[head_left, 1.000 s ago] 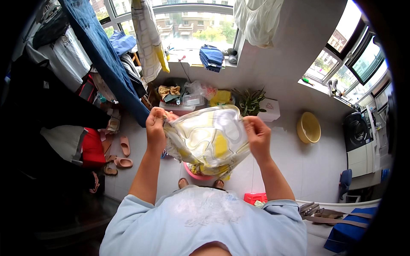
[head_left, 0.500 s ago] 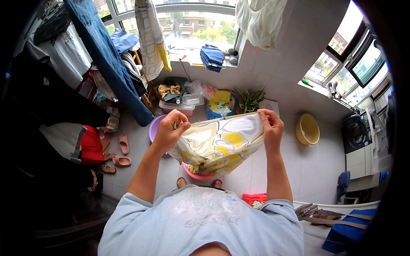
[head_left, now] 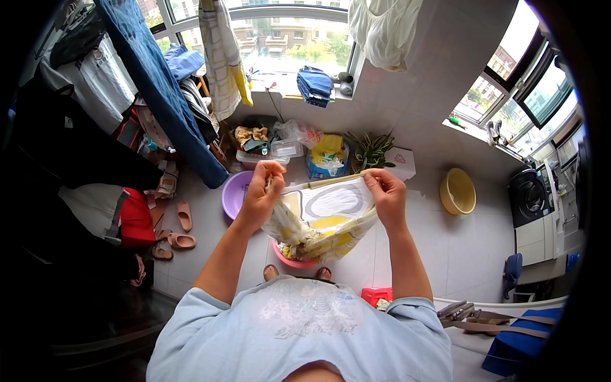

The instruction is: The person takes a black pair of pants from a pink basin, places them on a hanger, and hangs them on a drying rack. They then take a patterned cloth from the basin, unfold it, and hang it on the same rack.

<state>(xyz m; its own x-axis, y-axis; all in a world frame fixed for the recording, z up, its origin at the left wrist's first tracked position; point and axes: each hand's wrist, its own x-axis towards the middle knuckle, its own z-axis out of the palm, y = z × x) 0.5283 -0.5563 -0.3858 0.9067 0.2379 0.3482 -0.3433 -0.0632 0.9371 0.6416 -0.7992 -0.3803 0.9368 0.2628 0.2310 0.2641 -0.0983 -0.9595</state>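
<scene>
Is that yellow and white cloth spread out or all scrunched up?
Partly spread: the cloth has its upper edge stretched between the left hand and right hand, but its lower part hangs in bunched folds.

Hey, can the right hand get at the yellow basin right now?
Probably not as things stand: the right hand is gripping the patterned cloth, and the yellow basin is on the floor, well off to the right, though nothing visible blocks the way.

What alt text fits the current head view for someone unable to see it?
Left hand and right hand hold a white, yellow and grey patterned cloth stretched between them over a round pink basin on the floor. A round purple basin shows behind the left hand, a round yellow basin farther right.
</scene>
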